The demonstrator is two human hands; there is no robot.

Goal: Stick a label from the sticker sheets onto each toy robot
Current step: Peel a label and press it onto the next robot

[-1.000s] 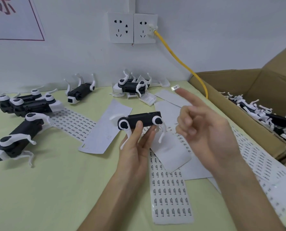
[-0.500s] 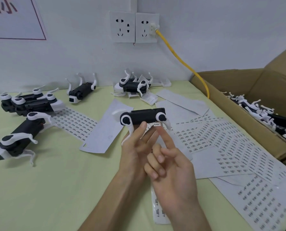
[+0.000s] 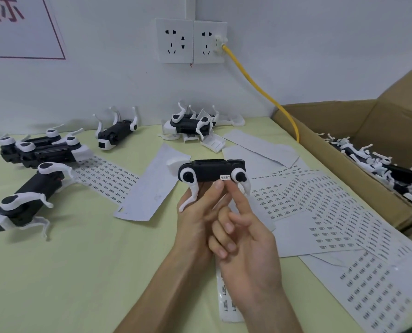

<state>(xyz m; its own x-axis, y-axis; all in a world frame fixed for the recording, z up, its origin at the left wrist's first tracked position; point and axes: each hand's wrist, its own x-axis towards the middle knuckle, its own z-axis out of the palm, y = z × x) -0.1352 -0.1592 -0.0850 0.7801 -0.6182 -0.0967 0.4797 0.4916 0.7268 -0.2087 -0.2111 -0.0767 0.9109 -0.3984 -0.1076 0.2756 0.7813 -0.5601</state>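
Head view: left hand (image 3: pixel 195 219) grips the toy robot (image 3: pixel 211 171) from below above the sticker sheets (image 3: pixel 320 212), right hand (image 3: pixel 245 246) index finger straight at the label (image 3: pixel 225 177) on its side (other fingers loosely curled), so weak pressing could leave a corner lifting.

A black-and-white toy robot (image 3: pixel 212 173) is being held level at centre frame, wearing a small white label (image 3: pixel 225 177) on its side; sticker sheets (image 3: pixel 320 212) are sprawling across the right.
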